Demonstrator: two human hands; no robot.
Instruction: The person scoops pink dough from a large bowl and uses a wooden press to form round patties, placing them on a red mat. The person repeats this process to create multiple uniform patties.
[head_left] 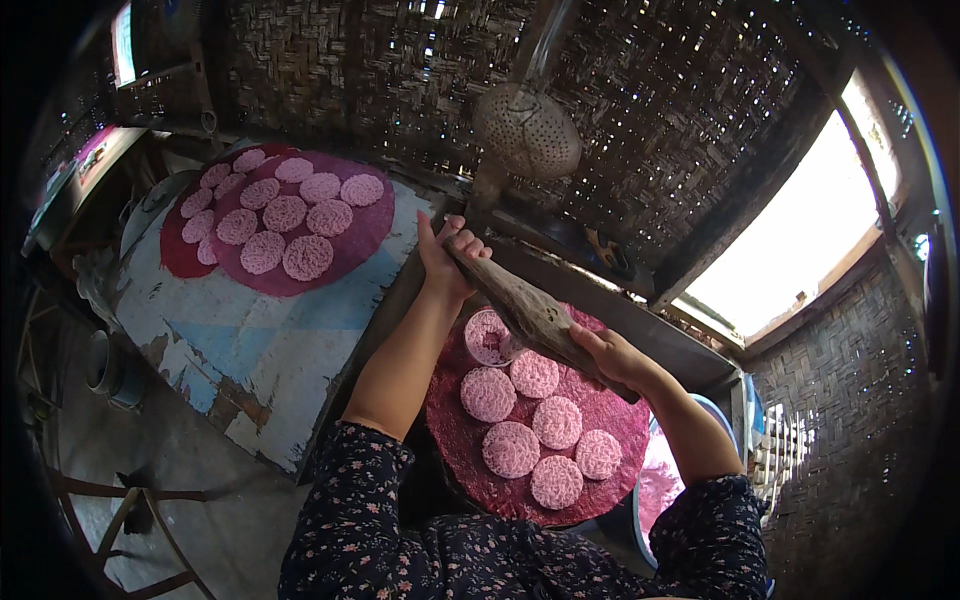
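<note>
A long weathered wooden press (525,310) lies slantwise between my hands. My left hand (450,255) is closed round its far left end. Farther down, my right hand (610,355) grips the near right end, thumb on top and fingers mostly hidden beneath. Under the press is a round red mat (460,440) bearing several pink noodle rounds (511,449). At the mat's far left, a ring of pink strands (488,333) has a darker open middle and a pale rim. The press partly covers that side of the mat.
At left stands a worn white and blue table (250,350), bearing overlapping red and purple mats (375,215) with more pink rounds. A blue tub (640,510) of pink stuff sits by my right arm. A perforated ladle (527,130) hangs on the woven wall. Wooden legs (130,515) stand lower left.
</note>
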